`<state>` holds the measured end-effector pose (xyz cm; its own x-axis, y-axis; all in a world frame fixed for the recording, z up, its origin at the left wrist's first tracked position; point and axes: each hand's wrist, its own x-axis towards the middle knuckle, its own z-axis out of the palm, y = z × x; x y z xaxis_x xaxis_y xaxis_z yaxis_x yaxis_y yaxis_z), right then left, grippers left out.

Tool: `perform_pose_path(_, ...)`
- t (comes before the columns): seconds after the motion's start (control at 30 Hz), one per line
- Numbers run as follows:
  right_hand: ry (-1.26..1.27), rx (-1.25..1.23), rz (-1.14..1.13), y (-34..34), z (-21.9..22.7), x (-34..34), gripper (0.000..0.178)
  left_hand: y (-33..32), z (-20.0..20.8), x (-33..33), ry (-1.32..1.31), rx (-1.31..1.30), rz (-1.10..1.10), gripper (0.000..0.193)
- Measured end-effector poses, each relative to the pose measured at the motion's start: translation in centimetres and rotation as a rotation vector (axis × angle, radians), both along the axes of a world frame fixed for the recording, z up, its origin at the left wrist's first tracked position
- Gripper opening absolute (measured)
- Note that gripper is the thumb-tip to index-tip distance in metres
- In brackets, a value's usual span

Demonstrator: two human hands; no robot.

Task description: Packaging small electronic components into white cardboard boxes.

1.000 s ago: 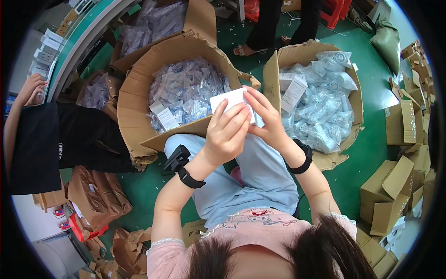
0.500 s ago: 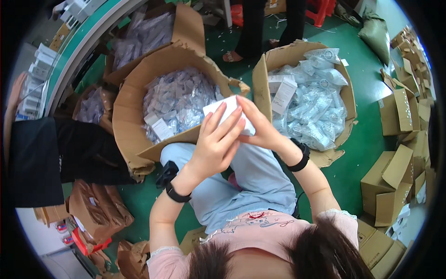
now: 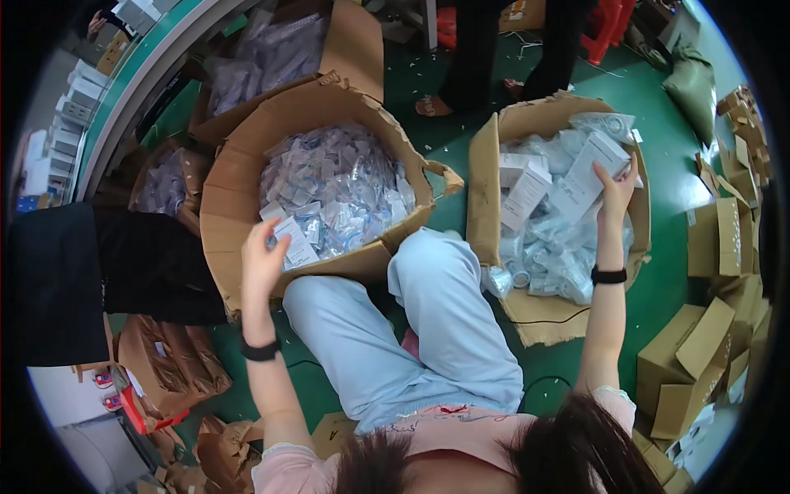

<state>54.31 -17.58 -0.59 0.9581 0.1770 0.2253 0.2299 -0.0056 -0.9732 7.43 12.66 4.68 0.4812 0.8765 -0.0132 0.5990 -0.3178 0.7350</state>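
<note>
Over two torn-edged cartons, the person's bare hands are spread wide apart, one at each. The right hand is closed on the lower edge of a white box, thumb on its printed face and fingers along the side; this box lies tilted over the clear bags in the right carton. Loosely curled, the left hand has its fingers and thumb at the upper left corner of a second white box, which leans among small clear packets near the front wall of the left carton; whether it grips that box or only touches it, I cannot tell. Two more white boxes rest just beside the right carton's left wall. Each wrist wears a black band. Between the hands, knees in pale blue trousers come up against the left carton, above a green floor. At the left is a person in black clothing, below a green-edged counter with white boxes along it. Farther out are dark trouser legs and sandals, a red stool, a greenish sack and, at the right, open brown cartons.
</note>
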Motion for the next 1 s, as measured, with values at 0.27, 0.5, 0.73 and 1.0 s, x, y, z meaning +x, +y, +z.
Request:
perform_pose_path(0.27, -0.353, -0.874, 0.053, 6.7, -10.0, 12.7, 0.086, 16.2, -15.1, 2.0, 1.146, -0.124, -0.27, 0.046)
perform_pose_path(0.5, -0.435, -0.802, 0.107, 2.4, -13.1, 7.6, 0.062, 14.6, -23.4, -2.0, 1.142, 0.019, 0.188, 0.086)
perform_pose_path(0.73, -0.031, -0.613, 0.07, -0.2, -9.8, -0.8, 0.041, 21.7, -26.5, -12.5, 0.459, -0.637, 0.274, 0.09)
perform_pose_path(1.0, -0.017, -0.68, -0.305, -11.7, -14.0, 2.3, 0.041, 16.5, -26.7, -5.2, -0.09, -0.774, 0.307, 0.098)
